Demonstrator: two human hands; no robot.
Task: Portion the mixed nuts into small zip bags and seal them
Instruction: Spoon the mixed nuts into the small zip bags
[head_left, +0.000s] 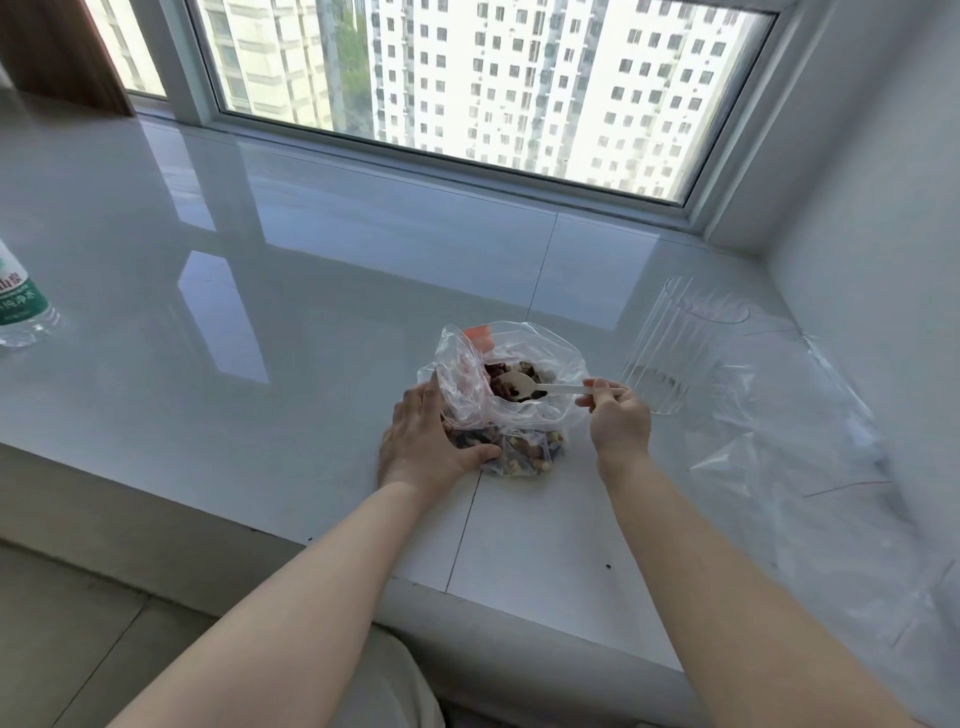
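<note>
A clear plastic bag (524, 358) of mixed nuts (524, 449) sits open-mouthed on the white sill, in the middle of the view. My left hand (428, 441) holds its left side, fingers round the bag's wall and thumb at its base. My right hand (618, 415) pinches the handle of a white plastic spoon (524, 387), whose bowl lies inside the bag's mouth among dark nuts. To the right, empty small zip bags (789, 457) lie flat on the sill.
A clear ribbed cup (675, 345) stands just right of the nut bag. A water bottle (21, 301) with a green label lies at the far left. The sill's front edge (291, 540) runs below my arms; a window and a wall bound the back and right.
</note>
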